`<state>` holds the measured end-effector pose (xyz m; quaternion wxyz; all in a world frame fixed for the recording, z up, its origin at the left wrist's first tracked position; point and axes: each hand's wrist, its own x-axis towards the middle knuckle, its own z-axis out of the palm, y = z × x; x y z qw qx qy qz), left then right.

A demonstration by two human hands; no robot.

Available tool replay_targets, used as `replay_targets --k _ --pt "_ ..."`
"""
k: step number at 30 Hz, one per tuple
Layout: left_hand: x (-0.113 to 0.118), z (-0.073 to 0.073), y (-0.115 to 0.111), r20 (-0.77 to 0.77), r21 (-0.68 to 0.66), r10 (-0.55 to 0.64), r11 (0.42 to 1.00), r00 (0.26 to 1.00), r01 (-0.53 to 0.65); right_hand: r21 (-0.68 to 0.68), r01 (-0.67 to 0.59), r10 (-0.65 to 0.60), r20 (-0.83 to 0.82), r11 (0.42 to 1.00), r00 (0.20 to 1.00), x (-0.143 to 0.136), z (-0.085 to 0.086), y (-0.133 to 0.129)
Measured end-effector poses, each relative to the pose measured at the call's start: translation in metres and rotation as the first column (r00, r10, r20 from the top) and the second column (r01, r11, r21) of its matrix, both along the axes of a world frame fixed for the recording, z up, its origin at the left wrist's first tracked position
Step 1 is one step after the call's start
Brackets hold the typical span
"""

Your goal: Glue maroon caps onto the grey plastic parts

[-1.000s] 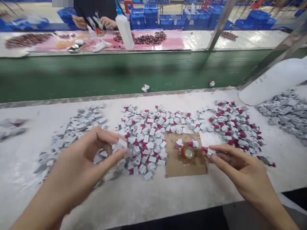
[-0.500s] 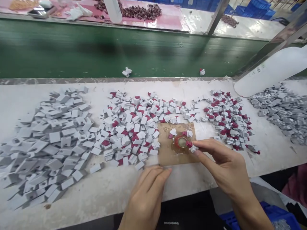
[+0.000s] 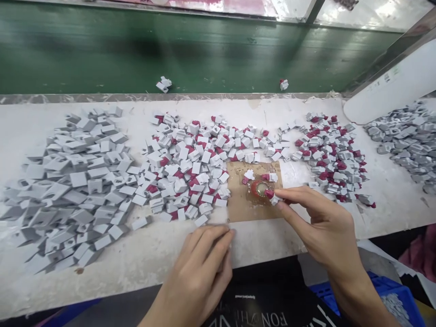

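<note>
My right hand [image 3: 320,222] pinches a small light-grey plastic piece with a dark-red part [image 3: 272,196] between thumb and forefinger. It holds the piece at the near right rim of a round, red-edged spot of clear liquid [image 3: 260,189]. The spot lies on a brown board [image 3: 252,213]. Two more grey-and-red pieces [image 3: 270,177] rest on the board behind the liquid. My left hand [image 3: 200,268] rests on the table's front edge, left of the board, its fingers loosely bent and slightly apart. Nothing shows in it.
Left lies a big heap of plain grey blocks [image 3: 78,179]. Heaps of grey-and-red pieces [image 3: 190,168] flank the board, another at right [image 3: 332,159]. Smaller grey parts [image 3: 408,136] lie far right by a white bottle [image 3: 391,86]. Behind runs a green belt [image 3: 218,50]; a blue crate [image 3: 391,290] stands below.
The view has tilted down, so the table sits higher in the picture. My left hand has shifted slightly left, its fingers more bent. My right hand keeps the piece at the liquid.
</note>
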<state>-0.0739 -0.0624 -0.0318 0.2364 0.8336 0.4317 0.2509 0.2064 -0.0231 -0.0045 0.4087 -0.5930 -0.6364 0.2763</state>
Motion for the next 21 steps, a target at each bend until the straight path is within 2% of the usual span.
replay_targets --k 3,8,15,21 --pt "-0.002 -0.002 -0.004 -0.003 -0.059 0.030 0.998 1.000 -0.031 0.007 -0.001 0.000 0.014 1.000 1.000 0.000 -0.002 -0.001" --pt "-0.008 -0.007 -0.006 0.009 -0.075 0.093 0.993 0.996 -0.092 -0.006 0.009 -0.009 0.006 1.000 1.000 -0.002 0.001 -0.001" --pt "-0.014 0.000 -0.004 0.007 -0.160 0.046 0.986 0.999 -0.044 -0.026 0.021 -0.022 -0.004 0.999 1.000 -0.004 0.005 -0.001" --pt "-0.014 0.002 -0.003 0.037 -0.230 0.078 0.971 0.996 -0.067 -0.018 0.008 -0.009 -0.005 1.000 1.000 -0.007 0.006 0.001"
